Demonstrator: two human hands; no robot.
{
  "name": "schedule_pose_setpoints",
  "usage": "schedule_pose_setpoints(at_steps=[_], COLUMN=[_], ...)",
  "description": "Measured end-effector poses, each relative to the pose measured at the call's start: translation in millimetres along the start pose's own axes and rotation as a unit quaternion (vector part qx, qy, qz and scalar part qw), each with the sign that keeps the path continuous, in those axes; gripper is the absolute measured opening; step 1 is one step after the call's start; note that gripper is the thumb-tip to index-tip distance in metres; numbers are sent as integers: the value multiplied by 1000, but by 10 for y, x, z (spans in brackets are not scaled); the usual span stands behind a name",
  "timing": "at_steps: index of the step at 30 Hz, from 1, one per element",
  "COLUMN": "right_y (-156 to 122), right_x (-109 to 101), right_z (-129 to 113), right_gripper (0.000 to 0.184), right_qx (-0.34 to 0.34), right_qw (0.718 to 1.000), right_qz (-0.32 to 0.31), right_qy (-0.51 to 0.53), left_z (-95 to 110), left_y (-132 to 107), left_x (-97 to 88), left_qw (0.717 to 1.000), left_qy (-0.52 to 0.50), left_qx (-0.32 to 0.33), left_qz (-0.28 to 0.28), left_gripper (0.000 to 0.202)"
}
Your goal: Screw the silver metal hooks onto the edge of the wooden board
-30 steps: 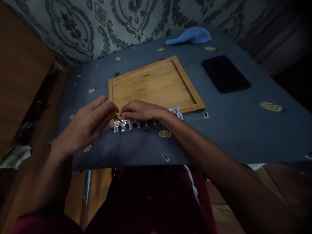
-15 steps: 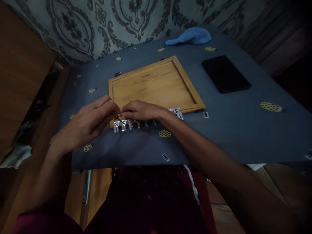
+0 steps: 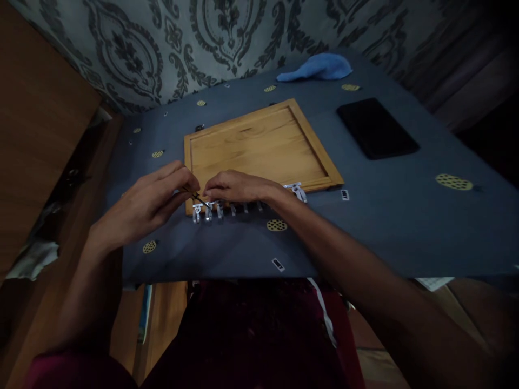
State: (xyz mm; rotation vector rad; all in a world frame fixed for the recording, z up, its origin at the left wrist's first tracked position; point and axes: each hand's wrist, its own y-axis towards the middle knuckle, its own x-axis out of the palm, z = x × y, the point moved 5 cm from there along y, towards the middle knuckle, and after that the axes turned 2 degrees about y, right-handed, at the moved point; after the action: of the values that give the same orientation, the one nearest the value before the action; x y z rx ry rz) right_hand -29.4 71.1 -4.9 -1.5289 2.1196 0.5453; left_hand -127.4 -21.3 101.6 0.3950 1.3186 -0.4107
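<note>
A wooden panel [image 3: 259, 146] lies flat on a blue table [image 3: 389, 216]. A row of several small metal hooks [image 3: 221, 209] runs along the panel's near edge. My left hand [image 3: 152, 202] pinches a thin dark tool [image 3: 198, 198] whose tip points at the leftmost hooks. My right hand [image 3: 239, 187] rests closed over the row of hooks, its fingertips pressed down near the tool's tip. One more metal hook [image 3: 295, 189] shows past my right wrist.
A black phone [image 3: 377, 128] lies at the right of the panel and a blue cloth [image 3: 316, 68] at the far edge by the patterned wall. Small labels [image 3: 278, 264] sit on the table. A wooden cabinet [image 3: 36, 140] stands at the left.
The view has shifted slightly; both hands stay at the hooks with the tool's tip barely moved.
</note>
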Motion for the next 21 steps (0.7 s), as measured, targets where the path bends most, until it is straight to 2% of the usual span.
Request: schedule_pose_setpoints(at_steps=[12,21], right_y=[8,-3], right_x=[-3,-2], right_z=[19,17], right_gripper=[22,22], right_qx=[-5,-4], right_qw=[1000,1000], right_qz=[12,8], right_qy=[-4,3], left_z=[14,-43], left_y=[-59,-69], left_x=[-113,-72], left_qw=[997,998], left_qy=[29,27], left_qx=[-24,-29], left_qz=[69,58], left_gripper=[12,13])
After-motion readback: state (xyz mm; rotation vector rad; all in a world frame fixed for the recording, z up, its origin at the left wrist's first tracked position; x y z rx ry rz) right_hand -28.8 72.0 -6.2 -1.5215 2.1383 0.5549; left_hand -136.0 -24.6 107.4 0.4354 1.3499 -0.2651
